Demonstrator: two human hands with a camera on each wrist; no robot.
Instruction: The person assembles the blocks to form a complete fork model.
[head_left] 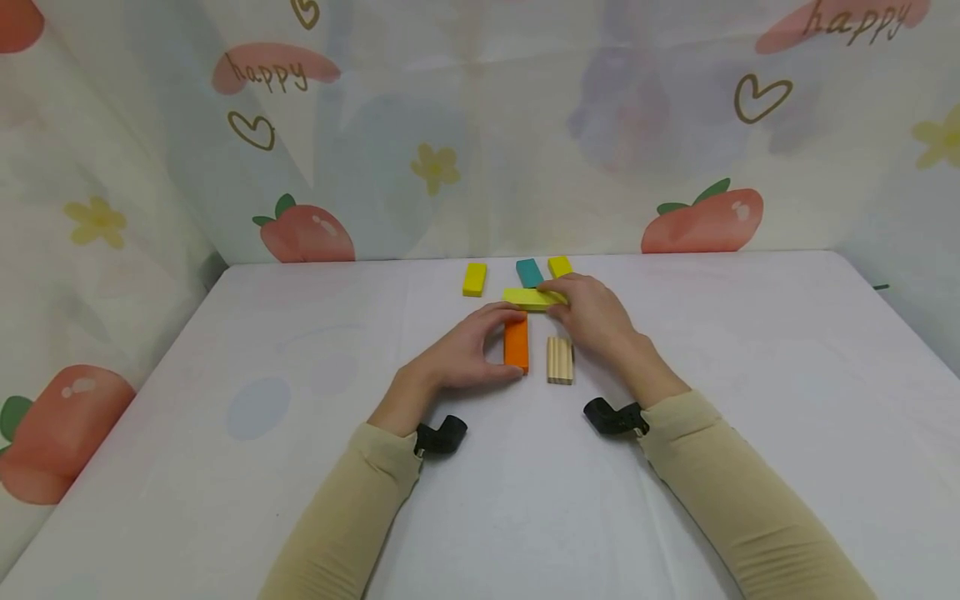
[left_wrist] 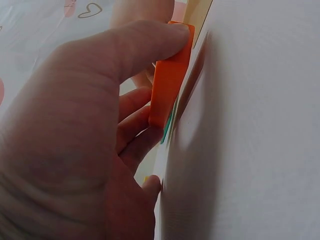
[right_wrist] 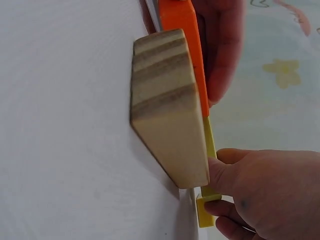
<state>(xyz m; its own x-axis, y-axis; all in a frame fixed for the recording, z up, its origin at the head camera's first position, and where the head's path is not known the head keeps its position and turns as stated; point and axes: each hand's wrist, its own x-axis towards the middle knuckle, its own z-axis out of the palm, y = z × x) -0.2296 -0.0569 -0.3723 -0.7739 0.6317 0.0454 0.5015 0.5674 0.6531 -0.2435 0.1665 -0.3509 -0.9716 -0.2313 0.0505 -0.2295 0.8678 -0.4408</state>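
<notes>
My left hand (head_left: 467,348) pinches an orange block (head_left: 516,343) at its two ends, thumb at the near end and fingers at the far end. In the left wrist view the orange block (left_wrist: 168,85) is close over the white cloth. My right hand (head_left: 597,315) grips the right end of a lime-yellow block (head_left: 527,299) between thumb and fingers. That block lies crosswise just beyond the orange one. Nearer me, below the right hand, a bare wooden block (head_left: 559,361) with striped grain rests on the table.
Behind the hands lie a yellow block (head_left: 474,280), a teal block (head_left: 529,272) and another yellow block (head_left: 559,266), near the back edge of the white-covered table (head_left: 225,517). A printed curtain (head_left: 510,125) hangs behind the table.
</notes>
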